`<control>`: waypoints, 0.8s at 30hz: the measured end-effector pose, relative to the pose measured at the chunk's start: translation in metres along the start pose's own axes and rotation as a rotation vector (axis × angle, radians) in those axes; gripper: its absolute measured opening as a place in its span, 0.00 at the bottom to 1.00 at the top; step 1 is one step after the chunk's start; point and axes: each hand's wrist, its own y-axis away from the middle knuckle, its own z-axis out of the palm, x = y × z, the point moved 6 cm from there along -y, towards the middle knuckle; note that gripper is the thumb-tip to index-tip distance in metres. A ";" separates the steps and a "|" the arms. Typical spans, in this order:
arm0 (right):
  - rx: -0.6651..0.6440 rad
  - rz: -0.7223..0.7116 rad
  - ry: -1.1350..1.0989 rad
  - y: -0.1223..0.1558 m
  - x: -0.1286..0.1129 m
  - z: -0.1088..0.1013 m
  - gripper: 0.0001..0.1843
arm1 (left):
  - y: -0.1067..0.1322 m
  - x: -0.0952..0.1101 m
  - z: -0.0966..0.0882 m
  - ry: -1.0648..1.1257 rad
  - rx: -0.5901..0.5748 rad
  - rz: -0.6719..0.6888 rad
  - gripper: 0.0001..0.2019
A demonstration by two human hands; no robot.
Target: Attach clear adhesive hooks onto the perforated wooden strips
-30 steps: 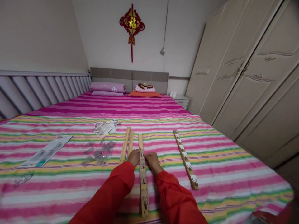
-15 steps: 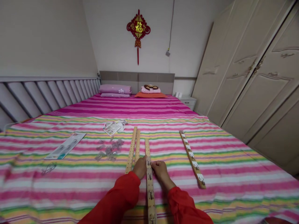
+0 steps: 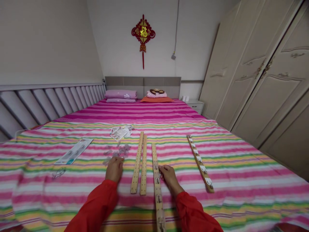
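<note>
Looking down a bed spread with a pink, green and yellow striped cloth (image 3: 72, 193), the view shows two red-sleeved arms reaching forward. A long perforated wooden strip (image 3: 157, 187) lies lengthwise between the hands. Small metal hooks (image 3: 158, 181) sit in its near half, and the holes of its far half are unfilled. The right hand (image 3: 169, 175) rests against the strip's right edge, fingertips drawn together at the farthest fitted hook. The left hand (image 3: 114, 169) lies palm down with its fingers loosely bent at the near edge of a scatter of loose clear plastic hooks (image 3: 117, 151); whether it holds one cannot be told. Two bare wooden strips (image 3: 140, 164) lie side by side between that hand and the worked strip. Well to the right lies another wooden strip lined with white hooks (image 3: 200, 164) along its whole length. Farther left are a printed packaging card (image 3: 73, 151) and torn clear packets (image 3: 119, 132). A cream wardrobe (image 3: 265, 80) lines the right wall.
</note>
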 end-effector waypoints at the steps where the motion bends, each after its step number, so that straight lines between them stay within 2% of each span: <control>1: 0.000 -0.001 0.000 0.000 0.000 0.000 0.18 | 0.000 0.000 0.001 -0.045 -0.021 0.009 0.14; 5: -0.008 0.000 0.000 0.001 0.001 -0.001 0.17 | -0.003 0.002 0.004 -0.129 -0.083 0.009 0.12; 8: -0.015 -0.001 -0.002 0.002 0.001 -0.003 0.17 | -0.007 -0.002 0.001 -0.034 -0.065 -0.003 0.11; 11: -0.021 0.004 -0.021 0.002 0.001 -0.003 0.17 | -0.008 -0.011 -0.009 0.217 0.013 -0.082 0.09; 13: -0.020 0.008 -0.050 0.003 0.001 -0.003 0.16 | -0.006 -0.020 -0.015 0.469 0.048 -0.229 0.07; 15: -0.014 0.011 -0.084 0.003 0.001 -0.003 0.15 | 0.000 -0.023 -0.014 0.764 0.025 -0.419 0.07; 18: -0.013 0.021 -0.130 0.004 0.002 -0.004 0.14 | 0.013 -0.009 -0.006 1.188 -0.080 -0.664 0.10; 20: -0.024 0.031 -0.164 0.004 0.002 -0.005 0.15 | 0.021 0.006 -0.002 1.381 -0.132 -0.785 0.08; 22: -0.035 0.038 -0.199 0.004 0.001 -0.005 0.15 | 0.029 0.021 0.002 1.501 -0.178 -0.856 0.08; 24: -0.042 0.037 -0.227 0.004 -0.001 -0.006 0.16 | 0.035 0.039 0.006 1.582 -0.263 -0.862 0.08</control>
